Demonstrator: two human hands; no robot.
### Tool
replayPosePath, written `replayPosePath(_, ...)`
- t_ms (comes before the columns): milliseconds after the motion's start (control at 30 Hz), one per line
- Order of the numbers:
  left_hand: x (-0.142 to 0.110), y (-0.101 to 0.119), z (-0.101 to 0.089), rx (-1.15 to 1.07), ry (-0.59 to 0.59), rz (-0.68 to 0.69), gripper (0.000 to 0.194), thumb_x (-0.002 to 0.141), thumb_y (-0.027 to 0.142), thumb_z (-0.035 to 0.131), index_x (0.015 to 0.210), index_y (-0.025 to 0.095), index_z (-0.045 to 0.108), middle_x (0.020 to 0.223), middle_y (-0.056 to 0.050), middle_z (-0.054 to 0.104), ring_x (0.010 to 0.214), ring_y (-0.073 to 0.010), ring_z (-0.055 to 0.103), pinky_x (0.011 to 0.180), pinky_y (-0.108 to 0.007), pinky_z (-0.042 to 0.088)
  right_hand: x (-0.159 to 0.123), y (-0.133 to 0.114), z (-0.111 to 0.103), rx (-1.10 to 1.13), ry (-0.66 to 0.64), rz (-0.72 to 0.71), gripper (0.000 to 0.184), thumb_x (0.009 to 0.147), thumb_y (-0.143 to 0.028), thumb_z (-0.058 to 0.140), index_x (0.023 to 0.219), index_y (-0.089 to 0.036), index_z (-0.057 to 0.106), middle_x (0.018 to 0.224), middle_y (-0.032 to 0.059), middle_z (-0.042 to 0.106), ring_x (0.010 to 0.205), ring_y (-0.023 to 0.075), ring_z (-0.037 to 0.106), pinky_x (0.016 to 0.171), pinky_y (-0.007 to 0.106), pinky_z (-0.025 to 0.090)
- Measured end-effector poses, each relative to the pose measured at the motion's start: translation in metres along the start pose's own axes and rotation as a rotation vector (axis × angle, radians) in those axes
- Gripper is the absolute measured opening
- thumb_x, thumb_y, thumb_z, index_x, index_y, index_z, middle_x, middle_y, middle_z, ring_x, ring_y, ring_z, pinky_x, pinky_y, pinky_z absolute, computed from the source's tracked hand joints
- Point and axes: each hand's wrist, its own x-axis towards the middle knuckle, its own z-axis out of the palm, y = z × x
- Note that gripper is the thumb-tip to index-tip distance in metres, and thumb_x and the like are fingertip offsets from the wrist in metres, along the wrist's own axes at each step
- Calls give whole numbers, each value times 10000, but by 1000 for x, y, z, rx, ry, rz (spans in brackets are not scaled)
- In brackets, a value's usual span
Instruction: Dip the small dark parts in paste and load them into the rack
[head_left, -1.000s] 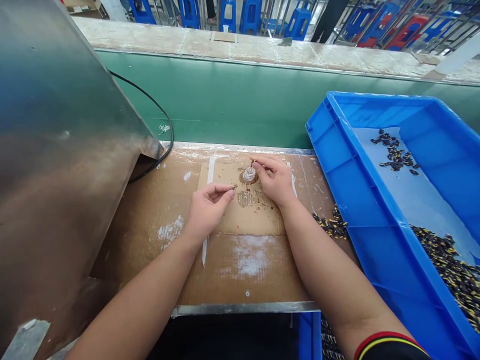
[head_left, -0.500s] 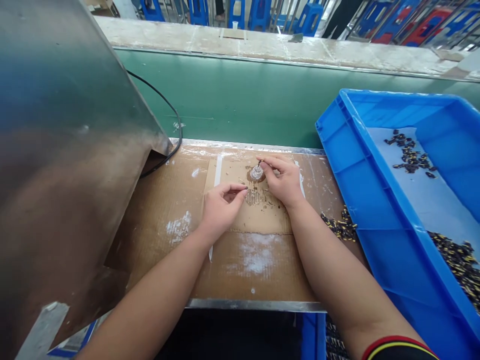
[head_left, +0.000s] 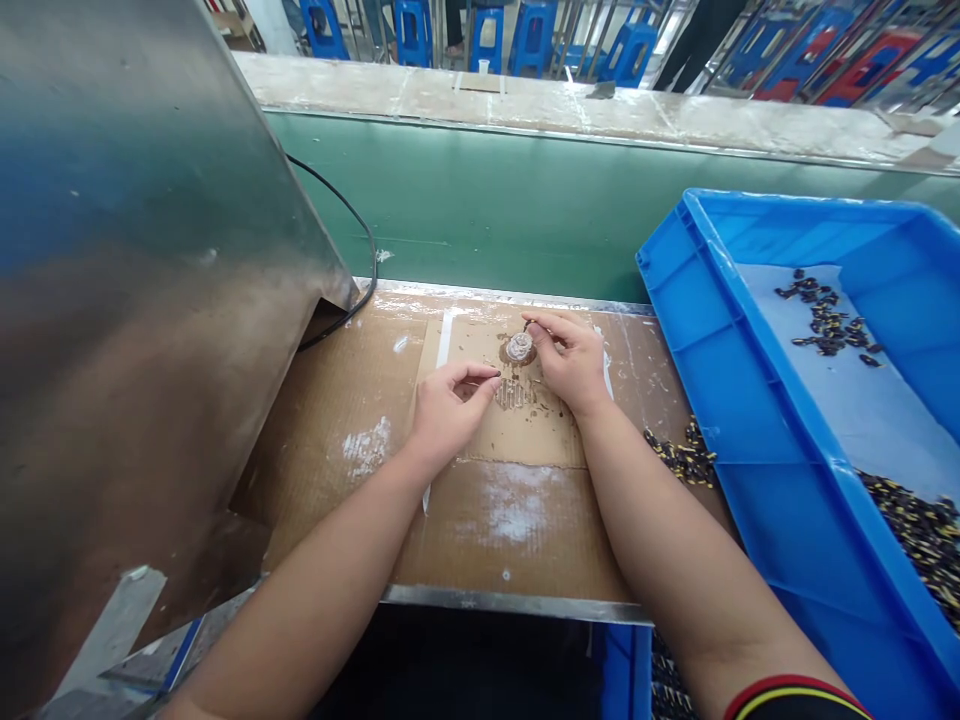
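Note:
My left hand [head_left: 446, 410] rests on the cardboard-covered bench [head_left: 352, 400], its fingers pinched on a small dark part near its fingertips. My right hand [head_left: 574, 360] is closed in a pinch on another small dark part held just above a small round clear cap [head_left: 519, 347] that sits on a brown stain. Between the hands lies a ridged worn patch of cardboard [head_left: 512, 393].
A big blue crate [head_left: 686, 300] on the right holds several small black-and-yellow parts [head_left: 829, 320]; more parts [head_left: 679, 455] lie loose beside it. A tilted steel panel [head_left: 135, 260] fills the left, with a black cable [head_left: 352, 215] behind it. A green wall [head_left: 510, 200] backs the bench.
Both hands keep their pinch by the clear cap with barely any motion. The view has shifted slightly, so everything sits a little further right in the picture.

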Motion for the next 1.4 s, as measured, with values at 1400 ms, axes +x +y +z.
replayPosePath(1400,-20,23,31,-439,10,-318,376,715,415,945,905,154,751,930,-93,795,824,-171,734,832,-303,591,-57,-92,-48,1772,-199,1067,89,819,-197,774,825,-204,685,710,-40,619,612,51,503,479,64,462)
